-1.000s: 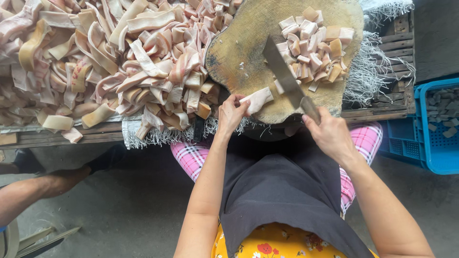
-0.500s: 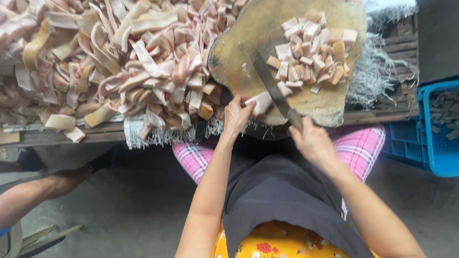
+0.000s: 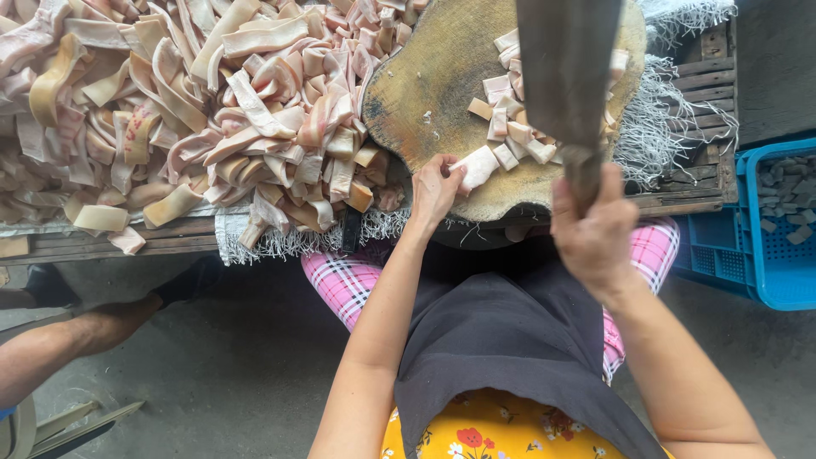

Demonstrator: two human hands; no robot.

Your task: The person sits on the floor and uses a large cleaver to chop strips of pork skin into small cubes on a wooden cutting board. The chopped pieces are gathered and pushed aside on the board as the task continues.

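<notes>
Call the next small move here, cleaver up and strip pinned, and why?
Probably bring the cleaver down on the strip just beyond the left hand. The right hand holds the blade raised above the round board, the strip's free end lies uncut, and cut pieces are piled behind it.

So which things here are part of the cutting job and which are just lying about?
In use:
left hand on a strip
right hand raising the cleaver
chopping block
cut pieces
heap of strips

Lying about:
blue crate
</notes>
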